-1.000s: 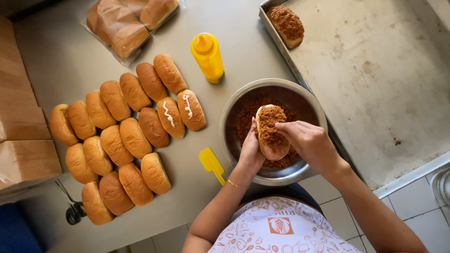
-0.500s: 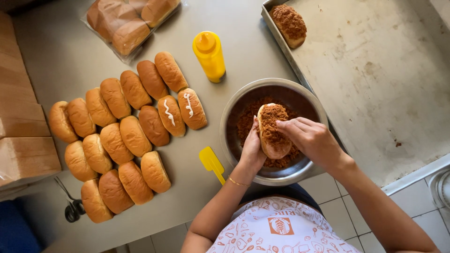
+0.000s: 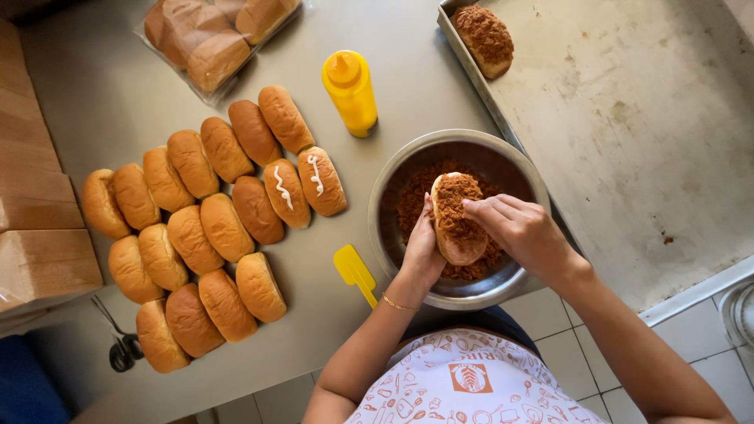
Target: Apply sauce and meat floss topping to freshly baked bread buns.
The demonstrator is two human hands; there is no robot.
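My left hand (image 3: 422,247) holds an oval bun (image 3: 455,217) from below, over a metal bowl (image 3: 393,177) filled with brown shredded crumbs. The bun's top is coated in those crumbs. My right hand (image 3: 522,232) presses its fingers onto the coated top of the bun. Both hands are over the bowl near the table's front edge.
Several plain buns (image 3: 192,235) lie in rows at the left; two (image 3: 302,184) carry a white squiggle of sauce. A yellow squeeze bottle (image 3: 350,91) stands behind the bowl, a yellow spatula (image 3: 355,272) lies beside it. A metal tray (image 3: 628,133) holds one coated bun (image 3: 483,38). Bagged buns (image 3: 212,35), cardboard boxes (image 3: 39,212), scissors (image 3: 118,345).
The bun and both hands have shifted very slightly over the bowl; my right fingers keep pressing on the crumb topping. Nothing else has moved.
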